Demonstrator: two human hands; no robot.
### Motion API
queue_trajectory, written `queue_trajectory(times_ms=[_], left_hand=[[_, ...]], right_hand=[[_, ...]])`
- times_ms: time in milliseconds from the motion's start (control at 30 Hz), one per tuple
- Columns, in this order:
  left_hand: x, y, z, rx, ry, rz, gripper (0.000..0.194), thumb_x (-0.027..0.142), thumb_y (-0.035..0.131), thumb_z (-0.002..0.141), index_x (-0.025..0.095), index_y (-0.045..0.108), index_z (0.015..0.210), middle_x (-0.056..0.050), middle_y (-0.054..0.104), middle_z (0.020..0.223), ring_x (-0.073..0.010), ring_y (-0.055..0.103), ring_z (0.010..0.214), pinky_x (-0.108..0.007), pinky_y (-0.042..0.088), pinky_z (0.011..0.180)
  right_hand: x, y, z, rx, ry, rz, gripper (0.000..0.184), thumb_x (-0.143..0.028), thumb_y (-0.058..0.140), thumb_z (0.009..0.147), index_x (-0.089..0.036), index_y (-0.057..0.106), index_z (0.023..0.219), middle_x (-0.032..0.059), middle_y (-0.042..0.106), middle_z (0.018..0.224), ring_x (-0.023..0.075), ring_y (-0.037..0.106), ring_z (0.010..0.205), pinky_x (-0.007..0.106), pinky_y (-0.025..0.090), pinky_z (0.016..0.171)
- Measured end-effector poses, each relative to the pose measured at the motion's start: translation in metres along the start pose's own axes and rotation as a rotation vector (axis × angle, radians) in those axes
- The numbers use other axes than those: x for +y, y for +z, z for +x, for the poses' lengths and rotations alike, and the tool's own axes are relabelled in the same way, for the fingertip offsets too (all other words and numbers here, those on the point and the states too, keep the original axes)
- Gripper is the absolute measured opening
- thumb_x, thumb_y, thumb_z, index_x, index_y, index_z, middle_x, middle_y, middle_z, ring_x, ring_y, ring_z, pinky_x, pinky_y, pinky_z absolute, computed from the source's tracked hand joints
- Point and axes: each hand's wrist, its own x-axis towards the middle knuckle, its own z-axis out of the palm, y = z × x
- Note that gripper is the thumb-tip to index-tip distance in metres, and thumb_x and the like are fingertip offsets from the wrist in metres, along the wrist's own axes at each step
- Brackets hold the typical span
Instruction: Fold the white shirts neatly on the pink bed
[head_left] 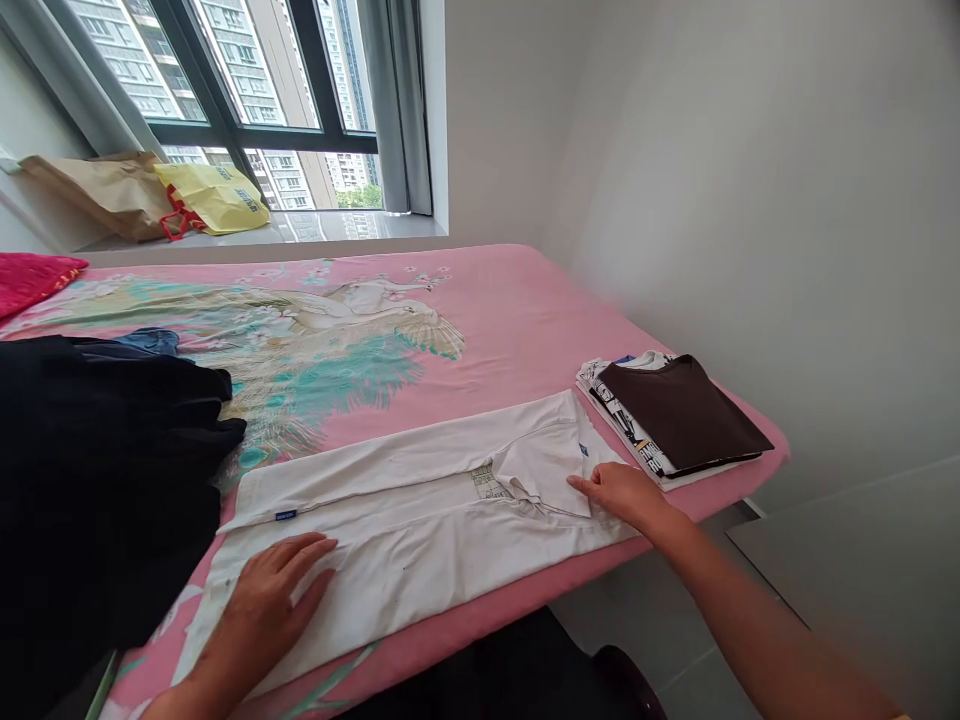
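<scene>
A white T-shirt (420, 530) lies lengthwise along the near edge of the bed, its long sides folded inward. A sleeve is laid back over its right part, and a small printed patch shows in the gap between the folds. My left hand (274, 605) rests on the shirt's near left part, fingers stretched and slightly apart. At the right end, my right hand (622, 492) has its fingertips closed at the edge of the sleeve; some of its fingers are hidden.
A stack of folded shirts (686, 415), dark brown on top, sits at the bed's right corner. Dark clothes (105, 480) are heaped on the left. The pink bed sheet (510, 310) extends toward the window, where paper bags (112, 190) stand on the sill.
</scene>
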Motion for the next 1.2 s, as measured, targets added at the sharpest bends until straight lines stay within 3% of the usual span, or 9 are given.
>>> queue_trajectory(times_ms=[200, 333, 467, 600, 667, 800, 933, 1067, 1200], left_hand=[[0.135, 0.033, 0.083, -0.187, 0.205, -0.312, 0.044, 0.026, 0.044, 0.088, 0.032, 0.045, 0.131, -0.005, 0.053, 0.131, -0.0189, 0.058, 0.111, -0.031, 0.049, 0.092], [0.188, 0.055, 0.143, -0.346, 0.277, -0.316, 0.055, 0.017, 0.048, 0.081, 0.029, 0.041, 0.134, -0.009, 0.046, 0.137, -0.0241, 0.057, 0.111, -0.038, 0.049, 0.090], [0.197, 0.066, 0.182, -0.416, 0.094, -0.402, 0.018, 0.022, 0.045, 0.083, 0.022, 0.059, 0.094, -0.009, 0.062, 0.103, -0.0205, 0.065, 0.084, -0.035, 0.050, 0.074], [0.183, 0.065, 0.230, -0.388, -0.343, -0.951, 0.016, 0.035, 0.049, 0.083, 0.020, 0.052, 0.086, -0.002, 0.060, 0.071, -0.0154, 0.065, 0.066, -0.026, 0.049, 0.057], [0.175, 0.058, 0.259, -0.240, -0.474, -1.136, 0.021, 0.037, 0.054, 0.079, 0.018, 0.051, 0.087, -0.003, 0.061, 0.074, -0.0157, 0.065, 0.072, -0.026, 0.050, 0.062], [0.161, 0.039, 0.293, 0.068, -0.498, -1.105, 0.042, 0.038, 0.058, 0.076, 0.018, 0.052, 0.112, -0.011, 0.059, 0.116, -0.0198, 0.059, 0.104, -0.031, 0.049, 0.081], [0.130, 0.029, 0.246, 0.027, -0.400, -0.832, 0.045, 0.046, 0.056, 0.077, 0.018, 0.057, 0.113, -0.011, 0.059, 0.119, -0.0218, 0.057, 0.107, -0.032, 0.048, 0.084], [0.066, 0.020, 0.138, -0.102, -0.287, -0.367, 0.031, 0.043, 0.046, 0.083, 0.023, 0.063, 0.099, -0.006, 0.064, 0.107, -0.0192, 0.060, 0.090, -0.029, 0.048, 0.074], [0.006, -0.009, 0.044, -0.199, -0.271, -0.087, 0.025, 0.029, 0.043, 0.082, 0.022, 0.064, 0.095, -0.006, 0.066, 0.101, -0.0214, 0.059, 0.099, -0.034, 0.043, 0.089]], right_hand=[[0.002, 0.019, 0.001, -0.193, 0.155, 0.583, 0.030, -0.048, 0.051, 0.076, -0.021, 0.047, 0.062, 0.0000, 0.058, 0.055, 0.0122, 0.047, 0.044, 0.024, 0.031, 0.044], [0.005, 0.007, 0.011, -0.211, 0.043, 0.931, 0.033, -0.051, 0.051, 0.076, -0.021, 0.043, 0.064, -0.0026, 0.052, 0.059, 0.0117, 0.046, 0.052, 0.023, 0.036, 0.046], [-0.001, -0.018, 0.031, -0.199, -0.151, 1.056, 0.036, -0.051, 0.052, 0.078, -0.020, 0.040, 0.065, -0.0061, 0.040, 0.057, 0.0087, 0.038, 0.054, 0.022, 0.034, 0.052], [-0.026, -0.046, 0.070, -0.140, -0.248, 1.080, 0.035, -0.050, 0.050, 0.081, -0.020, 0.040, 0.065, -0.0059, 0.037, 0.058, 0.0090, 0.034, 0.054, 0.022, 0.030, 0.052], [-0.041, -0.061, 0.093, -0.079, -0.290, 1.104, 0.032, -0.049, 0.049, 0.082, -0.020, 0.043, 0.068, -0.0040, 0.044, 0.064, 0.0104, 0.040, 0.061, 0.023, 0.036, 0.059], [-0.056, -0.072, 0.123, 0.197, -0.340, 1.075, 0.027, -0.044, 0.049, 0.083, -0.021, 0.054, 0.095, 0.0011, 0.057, 0.097, 0.0137, 0.050, 0.088, 0.027, 0.040, 0.082], [-0.036, -0.047, 0.113, 0.188, -0.376, 0.746, 0.024, -0.041, 0.050, 0.082, -0.021, 0.058, 0.094, 0.0031, 0.062, 0.096, 0.0167, 0.055, 0.089, 0.031, 0.042, 0.082], [-0.003, -0.006, 0.095, 0.046, -0.332, 0.479, 0.028, -0.031, 0.057, 0.073, -0.019, 0.059, 0.099, 0.0090, 0.062, 0.107, 0.0205, 0.058, 0.096, 0.033, 0.044, 0.085], [0.006, 0.012, 0.098, 0.019, -0.309, 0.345, 0.039, -0.028, 0.059, 0.066, -0.019, 0.059, 0.103, 0.0102, 0.064, 0.104, 0.0233, 0.060, 0.094, 0.033, 0.046, 0.080]])
